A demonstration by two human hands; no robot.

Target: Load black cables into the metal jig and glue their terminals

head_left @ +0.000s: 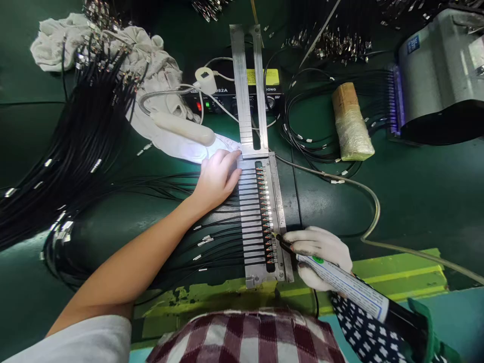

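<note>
One jig (250, 212) lies on the surface (408, 206), its one lid (242, 96) open. Left grip (216, 176): bare, thumb and forefinger apart at the jig's left edge. Right grip (321, 247): gloved, clamped on one tool (348, 282), nozzle (283, 242) at the wire ends (266, 225). One block (352, 123) lies right.

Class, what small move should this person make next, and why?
Probably shift the tip of the labelled tool, held in the gloved right hand, to a neighbouring wire end: it is at one of several wire ends lined up along the metal fixture. Which direction is unclear. The left hand is at the fixture's edge.
</note>
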